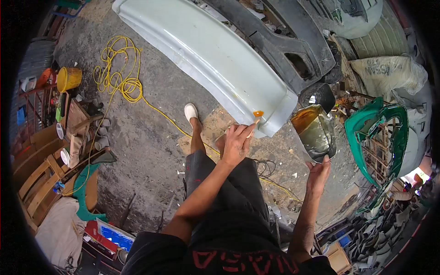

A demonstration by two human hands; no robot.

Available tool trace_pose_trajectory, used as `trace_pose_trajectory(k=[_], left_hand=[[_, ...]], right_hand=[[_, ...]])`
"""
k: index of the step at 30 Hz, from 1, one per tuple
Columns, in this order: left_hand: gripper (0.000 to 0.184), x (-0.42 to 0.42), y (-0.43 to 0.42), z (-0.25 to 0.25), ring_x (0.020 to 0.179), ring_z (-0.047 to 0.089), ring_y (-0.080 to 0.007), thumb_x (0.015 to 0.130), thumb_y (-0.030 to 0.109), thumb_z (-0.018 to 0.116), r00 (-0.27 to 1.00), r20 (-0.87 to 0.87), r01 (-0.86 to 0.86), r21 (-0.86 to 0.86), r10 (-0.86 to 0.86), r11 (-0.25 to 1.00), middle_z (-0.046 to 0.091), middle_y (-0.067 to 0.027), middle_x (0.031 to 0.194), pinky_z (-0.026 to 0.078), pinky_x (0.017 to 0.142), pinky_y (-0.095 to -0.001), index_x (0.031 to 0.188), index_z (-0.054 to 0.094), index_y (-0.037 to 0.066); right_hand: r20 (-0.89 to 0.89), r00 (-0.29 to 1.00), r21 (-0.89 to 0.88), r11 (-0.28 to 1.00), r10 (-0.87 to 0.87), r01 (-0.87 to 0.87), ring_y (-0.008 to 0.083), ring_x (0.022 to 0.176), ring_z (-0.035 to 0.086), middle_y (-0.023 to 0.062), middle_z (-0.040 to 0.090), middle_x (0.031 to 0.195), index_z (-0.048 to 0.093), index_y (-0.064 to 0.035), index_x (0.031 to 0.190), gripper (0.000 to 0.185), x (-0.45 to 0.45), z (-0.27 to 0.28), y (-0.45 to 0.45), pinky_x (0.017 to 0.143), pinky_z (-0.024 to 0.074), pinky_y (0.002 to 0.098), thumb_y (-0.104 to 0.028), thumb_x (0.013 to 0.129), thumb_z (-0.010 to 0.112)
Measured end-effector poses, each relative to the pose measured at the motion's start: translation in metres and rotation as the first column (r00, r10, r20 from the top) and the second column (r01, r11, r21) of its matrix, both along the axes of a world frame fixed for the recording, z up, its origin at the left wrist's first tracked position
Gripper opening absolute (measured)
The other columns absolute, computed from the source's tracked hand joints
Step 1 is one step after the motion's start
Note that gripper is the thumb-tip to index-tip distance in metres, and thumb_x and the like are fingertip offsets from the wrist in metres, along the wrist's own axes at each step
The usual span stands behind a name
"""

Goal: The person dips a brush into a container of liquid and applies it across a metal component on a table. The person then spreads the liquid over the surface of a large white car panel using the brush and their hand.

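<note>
My left hand [236, 145] is closed around a thin, pale brush-like tool [255, 123], mostly hidden by the fingers. Its tip is at an orange, wet-looking patch [258, 113] near the end of a glossy pale grey car bumper [206, 55]. To the right, my right hand [319, 173] grips the lower rim of a cut-open metal can [323, 142]. The can is tilted so that its shiny inside shows, with amber liquid or residue along one wall. It is held just off the bumper's end.
A yellow cable [130, 89] lies coiled on the concrete floor and runs between my feet. Beyond the bumper is a dark grey bumper [293, 36]. A green frame-like panel [353, 126] stands at right. A yellow bucket [68, 79] and wooden pieces [41, 188] are at left.
</note>
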State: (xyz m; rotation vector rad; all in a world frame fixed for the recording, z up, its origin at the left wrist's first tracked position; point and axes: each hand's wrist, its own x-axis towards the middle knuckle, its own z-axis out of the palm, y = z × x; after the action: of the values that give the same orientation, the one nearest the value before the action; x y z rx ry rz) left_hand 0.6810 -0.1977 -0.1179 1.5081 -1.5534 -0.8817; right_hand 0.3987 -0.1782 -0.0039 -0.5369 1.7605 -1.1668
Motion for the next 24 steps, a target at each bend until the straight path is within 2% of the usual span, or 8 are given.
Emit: trace_pose_trajectory(k=[4,11,14,18,20,21,23,24], left_hand=[[0.038,0.003,0.008,-0.004,0.087,0.049,-0.0281,0.081,0.002,0.061,0.995,-0.069,0.081,0.033,-0.079,0.996,0.059,-0.0072,0.095,0.038,0.081,-0.0390,0.119,0.062,0.006],[0.026,0.024,0.008,-0.003,0.085,0.053,-0.0242,0.087,0.006,0.061,0.978,-0.202,0.061,0.072,-0.045,0.996,0.065,-0.0087,0.092,0.041,0.081,-0.0345,0.112,0.067,0.006],[0.023,0.028,-0.007,-0.002,0.084,0.056,-0.0237,0.090,0.009,0.059,0.920,-0.389,0.034,0.201,0.048,0.979,0.067,-0.0114,0.093,0.043,0.080,-0.0341,0.111,0.067,0.005],[0.024,0.037,-0.020,-0.045,0.085,0.055,-0.0243,0.090,0.005,0.057,0.870,-0.487,-0.067,0.049,0.082,0.997,0.066,-0.0102,0.089,0.042,0.080,-0.0359,0.113,0.065,0.005],[0.024,0.059,-0.034,-0.048,0.085,0.054,-0.0252,0.091,0.005,0.057,0.851,-0.464,-0.223,0.105,0.247,0.969,0.064,-0.0109,0.088,0.043,0.079,-0.0365,0.114,0.065,0.006],[0.024,0.064,-0.041,-0.039,0.085,0.054,-0.0252,0.091,0.005,0.057,0.848,-0.470,-0.221,0.110,0.247,0.969,0.064,-0.0109,0.088,0.043,0.079,-0.0365,0.114,0.065,0.006],[0.030,0.075,-0.051,-0.017,0.086,0.053,-0.0264,0.087,0.002,0.058,0.957,-0.043,-0.289,-0.043,0.287,0.956,0.062,-0.0114,0.091,0.043,0.081,-0.0376,0.117,0.063,0.006],[0.037,0.075,-0.042,-0.023,0.088,0.052,-0.0277,0.082,0.000,0.060,0.980,0.031,-0.195,-0.023,0.196,0.981,0.061,-0.0113,0.096,0.042,0.083,-0.0384,0.118,0.062,0.006]], right_hand=[[0.006,1.000,-0.045,0.999,-0.012,0.012,0.0189,0.112,0.056,0.0066,0.052,0.130,0.046,-0.0089,0.126,0.049,0.000,-0.004,-0.003,0.077,0.0556,0.0396,-0.043,0.092,0.055],[0.019,0.998,-0.050,0.997,0.052,-0.051,0.0217,0.113,0.056,0.0083,0.050,0.133,0.044,-0.0086,0.131,0.055,0.000,-0.013,-0.009,0.082,0.0544,0.0436,-0.045,0.091,0.056],[-0.006,0.998,-0.049,0.997,0.067,-0.067,0.0225,0.116,0.054,0.0086,0.050,0.133,0.044,-0.0085,0.132,0.056,0.000,-0.017,-0.005,0.083,0.0539,0.0443,-0.046,0.092,0.054],[0.012,0.996,-0.017,0.996,0.088,-0.088,0.0222,0.121,0.051,0.0081,0.049,0.136,0.043,-0.0087,0.134,0.057,-0.002,-0.020,-0.003,0.084,0.0532,0.0439,-0.047,0.093,0.051],[0.005,0.995,-0.026,0.995,0.096,-0.095,0.0222,0.122,0.051,0.0080,0.049,0.137,0.042,-0.0088,0.135,0.057,0.003,-0.018,-0.005,0.086,0.0527,0.0441,-0.047,0.093,0.051],[0.008,0.995,-0.034,0.994,0.102,-0.102,0.0222,0.123,0.050,0.0079,0.048,0.138,0.042,-0.0090,0.135,0.058,0.004,-0.016,-0.004,0.087,0.0522,0.0442,-0.047,0.093,0.051],[0.018,0.996,-0.023,0.996,0.090,-0.090,0.0224,0.123,0.050,0.0080,0.048,0.138,0.041,-0.0089,0.136,0.058,-0.001,-0.019,-0.002,0.088,0.0518,0.0442,-0.047,0.093,0.050],[0.034,0.996,-0.017,0.997,0.079,-0.079,0.0225,0.123,0.050,0.0081,0.048,0.138,0.040,-0.0089,0.137,0.059,-0.001,-0.020,-0.001,0.089,0.0514,0.0442,-0.048,0.093,0.050]])
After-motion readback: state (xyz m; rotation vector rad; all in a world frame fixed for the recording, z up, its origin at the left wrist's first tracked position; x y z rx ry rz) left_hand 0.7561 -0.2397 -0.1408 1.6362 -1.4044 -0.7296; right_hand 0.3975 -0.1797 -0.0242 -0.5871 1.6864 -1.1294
